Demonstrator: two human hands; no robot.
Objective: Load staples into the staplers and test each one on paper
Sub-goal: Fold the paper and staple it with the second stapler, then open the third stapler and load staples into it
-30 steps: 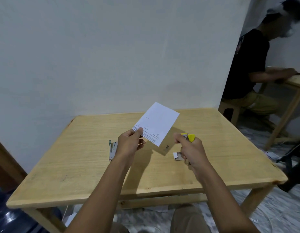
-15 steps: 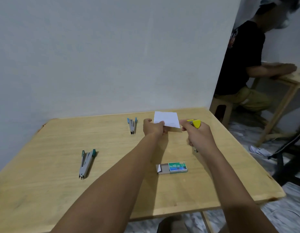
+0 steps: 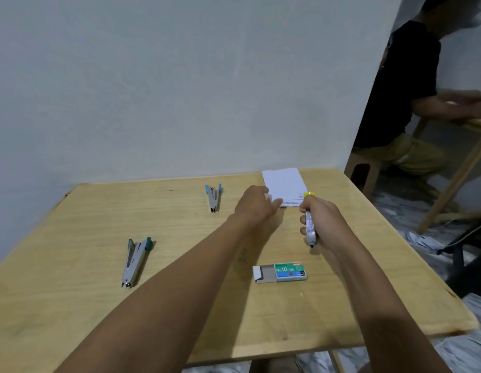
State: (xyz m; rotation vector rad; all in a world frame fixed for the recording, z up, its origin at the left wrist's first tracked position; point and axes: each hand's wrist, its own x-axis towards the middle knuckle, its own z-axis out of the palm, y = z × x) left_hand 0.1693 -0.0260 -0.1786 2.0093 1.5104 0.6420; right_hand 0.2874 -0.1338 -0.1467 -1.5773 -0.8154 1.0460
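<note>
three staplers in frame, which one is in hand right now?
The yellow-tipped stapler, gripped in the right hand beside the paper. The blue-tipped stapler and the teal-tipped stapler lie untouched on the table.

Left hand [image 3: 254, 204] on white paper [image 3: 285, 185], right hand [image 3: 321, 219] around yellow-tipped stapler [image 3: 310, 227], above wooden table [image 3: 72, 265].

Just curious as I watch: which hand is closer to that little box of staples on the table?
Right. The right hand, holding a stapler, hovers just beyond the staple box. The left hand is farther off, on the paper.
</note>
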